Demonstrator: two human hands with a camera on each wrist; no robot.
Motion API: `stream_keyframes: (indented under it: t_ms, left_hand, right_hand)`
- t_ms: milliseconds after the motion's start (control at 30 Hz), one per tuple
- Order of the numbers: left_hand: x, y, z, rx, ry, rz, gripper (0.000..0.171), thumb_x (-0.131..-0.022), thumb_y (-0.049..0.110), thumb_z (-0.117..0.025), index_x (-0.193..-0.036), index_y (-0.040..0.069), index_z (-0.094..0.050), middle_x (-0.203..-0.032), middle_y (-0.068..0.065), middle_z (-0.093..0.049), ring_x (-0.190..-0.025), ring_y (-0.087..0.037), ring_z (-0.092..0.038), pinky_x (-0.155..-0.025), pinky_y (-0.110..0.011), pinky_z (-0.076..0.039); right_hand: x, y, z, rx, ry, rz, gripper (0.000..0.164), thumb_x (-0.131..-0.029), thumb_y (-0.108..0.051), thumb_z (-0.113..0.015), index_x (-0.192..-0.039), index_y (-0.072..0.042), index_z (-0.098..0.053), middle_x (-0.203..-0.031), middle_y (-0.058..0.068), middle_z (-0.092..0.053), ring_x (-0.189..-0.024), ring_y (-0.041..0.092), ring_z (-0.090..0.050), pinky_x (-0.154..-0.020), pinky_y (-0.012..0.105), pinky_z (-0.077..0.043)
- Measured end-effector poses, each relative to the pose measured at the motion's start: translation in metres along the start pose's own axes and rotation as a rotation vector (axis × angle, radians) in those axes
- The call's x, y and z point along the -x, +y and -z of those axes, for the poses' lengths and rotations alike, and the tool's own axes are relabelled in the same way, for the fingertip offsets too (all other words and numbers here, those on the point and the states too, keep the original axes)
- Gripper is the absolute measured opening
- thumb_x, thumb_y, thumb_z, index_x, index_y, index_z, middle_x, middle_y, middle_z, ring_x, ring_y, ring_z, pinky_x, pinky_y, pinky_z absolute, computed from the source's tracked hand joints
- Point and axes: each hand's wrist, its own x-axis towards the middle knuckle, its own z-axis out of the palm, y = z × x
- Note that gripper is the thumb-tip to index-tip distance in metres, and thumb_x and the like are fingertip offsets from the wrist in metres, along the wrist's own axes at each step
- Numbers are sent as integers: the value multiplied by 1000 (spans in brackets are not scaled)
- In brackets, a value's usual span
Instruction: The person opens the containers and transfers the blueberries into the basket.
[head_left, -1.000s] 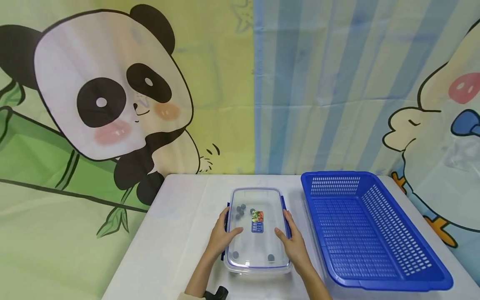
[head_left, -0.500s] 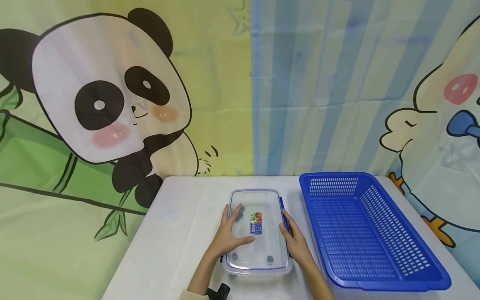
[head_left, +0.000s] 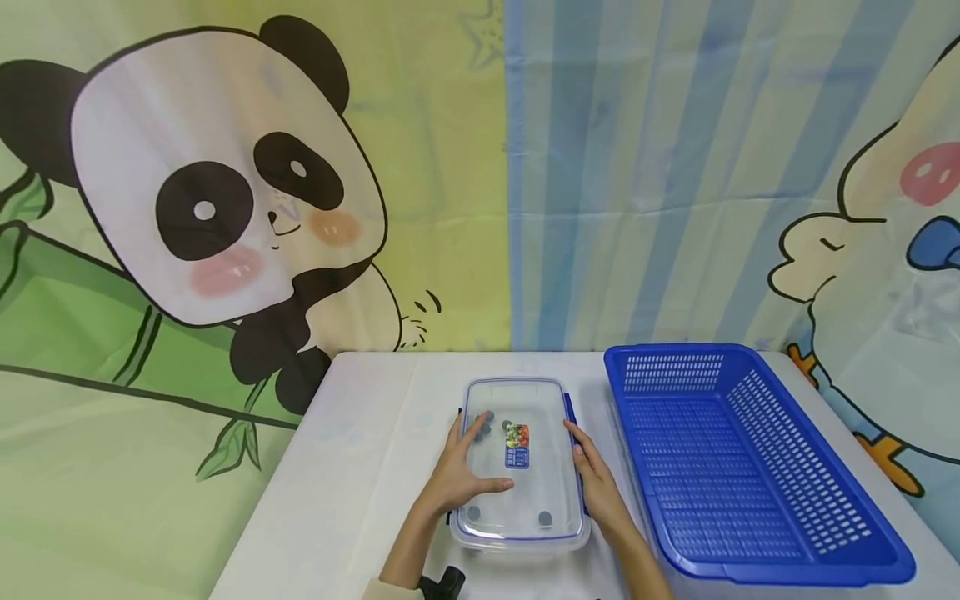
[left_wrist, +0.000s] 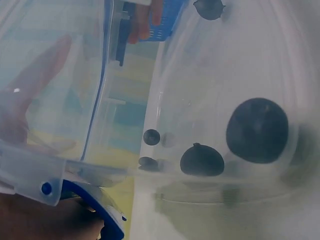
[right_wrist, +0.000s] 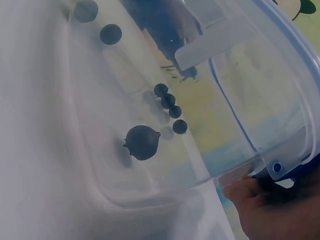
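Two-sided contact presumably preventing clear container (head_left: 528,547) sliding on table (head_left: 375,433): left hand (head_left: 454,476) resting, thumb and fingers wide, over lid (head_left: 536,496); right hand (head_left: 602,487) touching right-side latch (head_left: 570,408), grip unclear.

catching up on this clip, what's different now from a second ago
The left hand has moved rightward, reaching farther across the lidded box. The right hand has pulled its thumb back toward the box's right edge. The box and blue basket stayed about where they were.
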Motion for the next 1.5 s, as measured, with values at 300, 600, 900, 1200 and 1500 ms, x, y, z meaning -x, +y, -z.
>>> stream_keyframes:
  t_ms: [300, 600, 900, 1200, 1500]
  left_hand:
    - [0, 4, 1, 2, -10, -2, 107, -54, 48, -86, -144, 29, -31, -152, -21, -2, -129, -54, -16, -95, -71, -27]
    - [0, 5, 1, 3, -8, -1, 107, -55, 47, -86, -144, 26, -32, -151, -22, -2, -129, -54, -15, -95, -70, -27]
    - [-1, 2, 1, 15, -6, 9, 105, -56, 42, -87, -144, 29, -31, -152, -21, -2, -129, -55, -15, -95, -71, -28]
    - [1, 5, 1, 17, -6, 25, 105, -56, 40, -87, -144, 29, -32, -152, -20, -3, -129, -55, -17, -94, -71, -29]
    - [0, 2, 1, 24, -11, 28, 106, -56, 41, -87, -144, 27, -32, -152, -21, -3, -128, -56, -16, -94, -72, -27]
  right_hand:
    - [2, 2, 11, 2, -17, 72, 46, -103, -25, -27, -147, -16, -22, -153, 11, -14, -139, 32, -6, -111, 57, -3]
    - [0, -1, 4, 276, 51, 6, 65, -88, -46, -57, -145, -33, -27, -149, 8, -26, -133, 35, -24, -106, 58, -25]
    - [-1, -4, 5, 477, 82, 70, 67, -89, -41, -58, -146, -19, -29, -150, 21, -17, -133, 46, -15, -102, 69, -18]
    - [-2, -5, 6, 645, 116, 252, 66, -88, -37, -61, -139, -3, -39, -148, 20, -23, -136, 40, -14, -104, 69, -6]
    - [2, -11, 1, 656, 152, 266, 63, -86, -28, -66, -135, 3, -41, -140, 22, -37, -130, 40, -30, -104, 66, -16]
